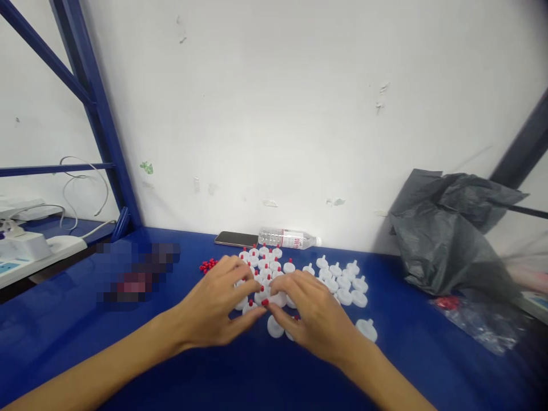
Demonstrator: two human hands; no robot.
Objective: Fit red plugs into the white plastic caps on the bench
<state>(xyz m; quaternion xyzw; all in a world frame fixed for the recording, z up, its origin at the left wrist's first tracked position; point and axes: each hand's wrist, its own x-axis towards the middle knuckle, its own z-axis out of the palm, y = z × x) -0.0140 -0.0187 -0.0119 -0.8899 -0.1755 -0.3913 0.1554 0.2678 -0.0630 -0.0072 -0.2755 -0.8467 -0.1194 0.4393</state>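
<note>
Over the middle of the blue table, my right hand (314, 317) holds a white spouted cap (279, 299) between thumb and fingers. This cap lies tilted, and its small red tip (265, 302) points left. My left hand (220, 302) is close beside it, thumb and forefinger apart, the thumb near the red tip; whether it touches cannot be made out. Behind and under both hands stand several white spouted caps with red tips (264, 251), partly hidden by my fingers. Right of my right hand are several white spouted caps without red tips (343, 282), and one more (367, 329) lies nearer me.
Loose red tips (209, 265) lie in a small pile left of the caps. A phone (236, 239) and a clear plastic bottle (289, 238) lie by the wall. A grey plastic bag (454, 228) and a clear bag (488, 325) are at right. A power strip (55, 254) is at far left.
</note>
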